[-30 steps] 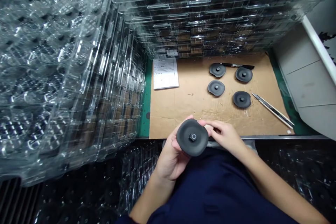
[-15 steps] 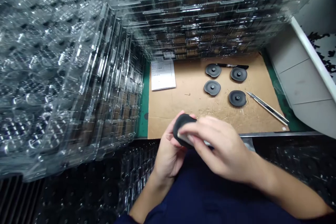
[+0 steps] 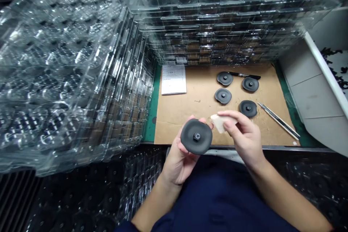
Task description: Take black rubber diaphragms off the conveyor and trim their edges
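Observation:
My left hand (image 3: 178, 159) grips a round black rubber disc (image 3: 196, 136) with a small nut at its centre, held face up over the table's front edge. Just right of the disc, my right hand (image 3: 246, 136) pinches a small white wedge-shaped piece (image 3: 219, 122). The white piece sits beside the disc's upper right rim without covering it. Several more black discs (image 3: 223, 95) lie flat on the brown cardboard sheet (image 3: 195, 110) behind my hands.
Tall stacks of clear plastic trays (image 3: 67, 72) rise on the left and across the back (image 3: 217, 21). A white printed sheet (image 3: 174, 79) lies at the cardboard's back left. A utility knife (image 3: 278, 119) and a black pen (image 3: 244, 76) rest near the discs. A white panel (image 3: 315, 90) bounds the right.
My right hand, which was passing over the disc half a second ago, has drawn back to the right with the white piece. The disc's face shows again.

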`<state>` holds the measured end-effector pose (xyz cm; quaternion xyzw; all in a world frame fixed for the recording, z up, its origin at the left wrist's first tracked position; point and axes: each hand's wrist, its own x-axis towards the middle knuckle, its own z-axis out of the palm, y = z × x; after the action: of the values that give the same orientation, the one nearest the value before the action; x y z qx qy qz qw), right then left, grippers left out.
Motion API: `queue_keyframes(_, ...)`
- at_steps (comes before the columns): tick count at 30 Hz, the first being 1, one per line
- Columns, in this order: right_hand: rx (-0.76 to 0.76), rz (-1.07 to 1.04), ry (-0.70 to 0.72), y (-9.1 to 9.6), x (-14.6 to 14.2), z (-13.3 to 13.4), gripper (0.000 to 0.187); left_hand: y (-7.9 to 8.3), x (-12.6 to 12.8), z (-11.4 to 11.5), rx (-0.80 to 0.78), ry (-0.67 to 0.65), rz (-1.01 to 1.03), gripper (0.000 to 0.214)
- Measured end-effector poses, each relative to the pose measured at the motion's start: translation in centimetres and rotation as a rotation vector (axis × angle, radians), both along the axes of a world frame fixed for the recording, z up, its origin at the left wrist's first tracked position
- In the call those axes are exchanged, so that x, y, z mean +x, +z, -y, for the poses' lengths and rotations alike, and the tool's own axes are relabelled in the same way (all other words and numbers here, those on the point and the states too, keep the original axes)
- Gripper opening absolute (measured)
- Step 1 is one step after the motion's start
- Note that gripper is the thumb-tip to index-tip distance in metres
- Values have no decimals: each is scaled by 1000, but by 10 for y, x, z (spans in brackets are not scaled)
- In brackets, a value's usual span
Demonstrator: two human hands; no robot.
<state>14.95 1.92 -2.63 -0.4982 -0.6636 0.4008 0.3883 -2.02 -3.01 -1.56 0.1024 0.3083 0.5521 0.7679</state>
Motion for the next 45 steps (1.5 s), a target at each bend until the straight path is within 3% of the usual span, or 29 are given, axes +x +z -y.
queue_keyframes(5,-29,201,120,-51,-11,-10,24,3,-3,5,0,-34,66,57)
queue_keyframes(8,8,260,97,-61,-8,-6,25,3,-5,5,-6,-43,138,54)
queue_keyframes(15,-12,252,172,-46,5,15,26,1,-5,2,75,-53,90,50)
queue_keyframes(18,-26,236,205,-45,2,22,25,-3,-8,4,280,17,-295,59)
queue_keyframes(21,-30,232,175,-40,-1,25,24,-6,-13,6,535,80,-838,92)
queue_keyframes(24,-63,168,86,-26,0,27,27,-6,-17,7,682,68,-1083,109)
queue_keyframes(29,-143,-157,-26,10,-1,29,33,-1,-19,7,699,46,-1133,110)
queue_keyframes(31,-179,-226,44,23,-2,28,35,0,-19,8,691,6,-1142,111)
queue_keyframes(34,-341,-225,265,36,-4,22,28,0,-19,10,653,-70,-1090,107)
queue_keyframes(38,-594,-298,453,41,-4,8,29,1,-18,11,557,-162,-978,101)
queue_keyframes(45,-748,-426,502,39,-1,1,35,6,-11,13,351,-214,-749,103)
